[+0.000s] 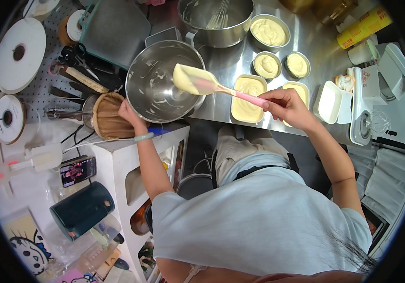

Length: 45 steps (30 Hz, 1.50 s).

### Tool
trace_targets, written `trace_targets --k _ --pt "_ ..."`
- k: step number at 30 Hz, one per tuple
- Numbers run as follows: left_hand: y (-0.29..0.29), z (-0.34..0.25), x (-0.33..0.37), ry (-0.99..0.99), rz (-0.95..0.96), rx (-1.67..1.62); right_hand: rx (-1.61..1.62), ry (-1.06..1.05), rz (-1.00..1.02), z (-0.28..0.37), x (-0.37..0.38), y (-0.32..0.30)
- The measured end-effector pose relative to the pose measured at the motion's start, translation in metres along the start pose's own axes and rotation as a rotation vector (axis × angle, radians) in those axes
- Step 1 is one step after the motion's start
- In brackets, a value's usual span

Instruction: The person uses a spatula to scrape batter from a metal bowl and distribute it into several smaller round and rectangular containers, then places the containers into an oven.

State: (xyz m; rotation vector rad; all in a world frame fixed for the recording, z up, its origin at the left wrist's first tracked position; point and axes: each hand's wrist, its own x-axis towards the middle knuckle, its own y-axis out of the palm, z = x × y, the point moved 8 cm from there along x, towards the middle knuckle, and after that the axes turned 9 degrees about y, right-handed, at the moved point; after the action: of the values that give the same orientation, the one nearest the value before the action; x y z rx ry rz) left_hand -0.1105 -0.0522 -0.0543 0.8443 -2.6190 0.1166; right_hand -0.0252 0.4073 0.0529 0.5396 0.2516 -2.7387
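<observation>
Head view looks straight down on you: your left hand (128, 113) is wrapped around the rim of the tilted steel mixing bowl (157, 87) at its eight o'clock side, fingers closed on the edge, and your right hand (285, 104) is clamped shut around the pink handle of the spatula (207, 84), whose pale blade, coated with batter, hangs over the bowl's two o'clock rim. The bowl looks nearly scraped out, just smears on the wall. Between the two hands, at the bowl's three o'clock, sit two rectangular pans (248, 96) filled with yellow batter, and beyond them, toward twelve, three round filled tins (268, 32) and a second steel bowl (216, 19) with a whisk in it. Off at nine o'clock lies a brown sieve (108, 115). By the look of it you're on the scraping-out step; the blade's load seems ready to go to a pan, which would call for a steady carry rightward without dripping on the steel counter (221, 61)
</observation>
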Motion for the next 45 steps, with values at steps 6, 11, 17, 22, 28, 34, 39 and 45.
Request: trace_targets --k 6,11,17,22,28,34,39,45 --pt "0.028 -0.089 -0.012 0.23 0.127 0.269 -0.554 -0.347 -0.124 0.026 -0.014 -0.001" --pt "0.057 -0.133 -0.023 0.477 0.238 0.488 -0.94 -0.472 -0.173 0.01 -0.011 0.007" --pt "0.061 -0.131 -0.027 0.476 0.232 0.503 -1.088 -0.513 -0.078 -0.022 -0.002 0.024" --pt "0.064 -0.134 -0.027 0.488 0.261 0.543 -1.201 -0.441 0.033 -0.003 -0.012 0.015" --pt "0.062 -0.132 -0.026 0.467 0.267 0.533 -1.258 -0.407 -0.009 0.009 -0.029 -0.012" --pt "0.061 -0.133 -0.027 0.476 0.286 0.537 -1.022 -0.366 -0.036 0.045 -0.006 -0.015" --pt "0.069 -0.141 -0.036 0.533 0.348 0.549 -1.127 -0.297 0.077 0.02 0.07 0.008" --pt "0.065 -0.141 -0.042 0.543 0.352 0.582 -0.826 0.104 0.397 -0.026 0.094 0.011"
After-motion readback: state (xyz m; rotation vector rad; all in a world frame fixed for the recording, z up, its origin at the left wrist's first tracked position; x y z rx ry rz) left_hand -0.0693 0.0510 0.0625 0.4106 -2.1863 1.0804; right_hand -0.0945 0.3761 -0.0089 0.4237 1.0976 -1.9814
